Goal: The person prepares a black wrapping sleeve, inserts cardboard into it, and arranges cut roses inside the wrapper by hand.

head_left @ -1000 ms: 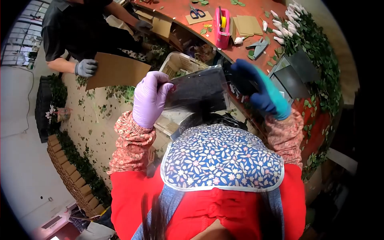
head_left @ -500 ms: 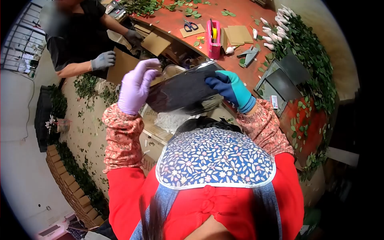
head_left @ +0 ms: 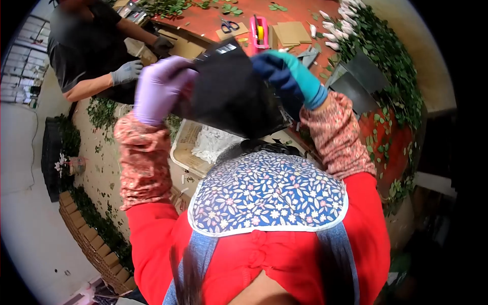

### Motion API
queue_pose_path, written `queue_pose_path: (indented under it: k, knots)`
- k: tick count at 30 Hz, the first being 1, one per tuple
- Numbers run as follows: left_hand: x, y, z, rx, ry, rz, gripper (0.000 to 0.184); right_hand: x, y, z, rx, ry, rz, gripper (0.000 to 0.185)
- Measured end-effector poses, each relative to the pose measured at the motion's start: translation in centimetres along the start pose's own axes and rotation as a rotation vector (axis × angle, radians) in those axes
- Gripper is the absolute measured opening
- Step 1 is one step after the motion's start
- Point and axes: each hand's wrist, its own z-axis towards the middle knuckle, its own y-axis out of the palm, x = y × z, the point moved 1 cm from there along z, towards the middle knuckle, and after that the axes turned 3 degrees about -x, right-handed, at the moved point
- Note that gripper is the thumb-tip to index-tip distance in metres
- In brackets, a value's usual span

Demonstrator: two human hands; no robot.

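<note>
A black plastic bag (head_left: 231, 99), with a small white-striped patch near its upper edge, is stretched between my hands in front of my chest. My left hand (head_left: 161, 89), in a lilac glove, is closed on the bag's left side, its fingertips partly hidden. The bag's right side is pinched by my right hand (head_left: 292, 79) in a teal and navy glove. Below the bag stands a cream plastic basket (head_left: 184, 145) with crumpled white material (head_left: 216, 145) inside.
A co-worker (head_left: 89, 48) in grey gloves stands at the left. On the red table (head_left: 203, 25) lie scissors (head_left: 230, 25), a pink tape dispenser (head_left: 259, 33), cardboard pieces (head_left: 294, 33), grey pliers-like tool (head_left: 308, 55) and white-wrapped roses (head_left: 340, 30). Leaves (head_left: 104, 114) litter the floor.
The black bag has turned from a slanted, flattened pose to a more upright, wider one. My left hand has moved left and closed on its edge; my right hand has risen slightly.
</note>
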Motion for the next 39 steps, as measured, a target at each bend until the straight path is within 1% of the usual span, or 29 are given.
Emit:
queue_pose_path:
  k: [1, 2, 4, 5, 7, 8, 10, 12, 13, 14, 16, 17, 18, 20, 21, 22, 23, 24, 26, 27, 28, 30, 32, 33, 34, 35, 37, 38, 39]
  knots:
    - [0.2, -1.4, 0.1, 0.035, 0.036, 0.01, 0.011, -0.8, -0.7, -0.3, -0.044, -0.106, -0.11, 0.036]
    - [0.2, -3.0, 0.3, 0.072, 0.075, 0.022, 0.01, -1.1, -0.9, -0.8, 0.266, -0.297, -0.524, 0.038]
    - [0.4, -6.0, 0.2, 0.142, 0.083, 0.014, 0.013, -2.1, -3.1, -3.1, 0.279, -0.496, -0.667, 0.049]
    - [0.8, -7.4, 0.1, 0.181, 0.102, 0.028, 0.012, -2.1, -4.0, -4.7, 0.351, -0.473, -0.674, 0.051]
    - [1.7, -10.3, -0.2, 0.24, 0.111, 0.066, 0.012, -1.2, -6.3, -7.7, 0.435, -0.454, -0.657, 0.054]
    - [2.3, -11.6, -0.5, 0.261, 0.103, 0.091, 0.013, 0.3, -8.0, -9.1, 0.485, -0.413, -0.562, 0.053]
    - [3.7, -14.5, -1.3, 0.297, -0.002, 0.144, 0.016, 3.5, -9.2, -11.3, 0.613, -0.324, -0.406, 0.053]
    - [5.1, -15.9, -2.4, 0.409, 0.029, 0.126, 0.015, 7.5, -11.4, -13.3, 0.636, -0.324, -0.156, 0.045]
    - [5.1, -17.1, -2.8, 0.42, 0.001, 0.087, 0.015, 10.7, -13.6, -13.8, 0.625, -0.339, -0.194, 0.046]
    - [4.8, -18.2, -2.9, 0.428, -0.028, 0.048, 0.014, 11.8, -12.9, -13.6, 0.754, -0.26, -0.092, 0.045]
    - [4.8, -19.7, -3.2, 0.448, 0.017, 0.151, 0.014, 18.5, -18.4, -14.1, 0.596, -0.339, 0.176, 0.047]
    - [4.7, -20.3, -3.2, 0.481, 0.051, 0.244, 0.014, 19.9, -19.7, -13.7, 0.604, -0.359, 0.185, 0.047]
    - [4.3, -20.9, -3.1, 0.463, 0.065, 0.248, 0.014, 20.7, -20.7, -12.7, 0.432, -0.423, 0.282, 0.046]
    - [2.6, -21.9, -2.9, 0.514, -0.004, 0.037, 0.015, 21.5, -22.3, -10.4, 0.079, -0.541, 0.456, 0.044]
    - [1.7, -22.1, -2.7, 0.584, -0.028, -0.02, 0.017, 21.5, -22.7, -9.3, -0.101, -0.593, 0.533, 0.043]
    - [1.1, -21.9, -2.4, 0.57, -0.023, -0.021, 0.017, 21.5, -22.7, -8.7, -0.286, -0.639, 0.605, 0.042]
    - [0.4, -21.7, -2.2, 0.614, -0.078, -0.111, 0.018, 20.4, -21.4, -8.4, -0.277, -0.65, 0.605, 0.042]
    - [-0.6, -21.6, -2.2, 0.659, -0.136, -0.201, 0.019, 17.6, -18.4, -8.6, 0.01, -0.548, 0.33, 0.042]
    - [-3.7, -22.9, -2.2, 0.582, -0.166, -0.21, 0.021, 12.1, -12.6, -8.9, 0.561, -0.296, -0.222, 0.043]
    - [-3.9, -22.1, -2.0, 0.543, -0.183, -0.289, 0.02, 11.2, -11.4, -8.8, 0.636, -0.292, -0.307, 0.038]
    - [-4.7, -21.9, -2.2, 0.503, -0.201, -0.37, 0.02, 10.9, -11.0, -8.8, 0.64, -0.29, -0.307, 0.038]
    - [-8.7, -22.7, -2.5, 0.43, -0.225, -0.427, 0.02, 10.6, -11.0, -9.3, 0.624, -0.243, -0.057, 0.028]
    - [-11.2, -21.6, -3.3, 0.426, -0.262, -0.479, 0.02, 9.9, -10.4, -9.8, 0.665, -0.273, -0.036, 0.025]
    - [-12.6, -21.6, -3.6, 0.326, -0.307, -0.44, 0.02, 9.1, -9.6, -10.3, 0.678, -0.287, -0.028, 0.026]
    - [-15.2, -21.9, -4.2, 0.378, -0.362, -0.447, 0.021, 8.5, -9.0, -10.7, 0.692, -0.302, -0.02, 0.026]
    - [-17.2, -21.5, -4.8, 0.309, -0.338, -0.378, 0.021, 8.2, -9.0, -11.1, 0.685, -0.299, -0.03, 0.028]
    - [-20.9, -20.8, -5.8, 0.209, -0.405, -0.626, 0.022, 6.8, -8.3, -11.8, 0.711, -0.293, -0.014, 0.025]
    - [-19.5, -17.5, -6.0, 0.259, -0.454, -0.61, 0.024, 6.5, -7.9, -12.1, 0.731, -0.292, 0.011, 0.022]
    - [-20.5, -16.3, -6.5, 0.256, -0.481, -0.687, 0.025, 6.3, -7.8, -12.3, 0.738, -0.287, 0.003, 0.022]
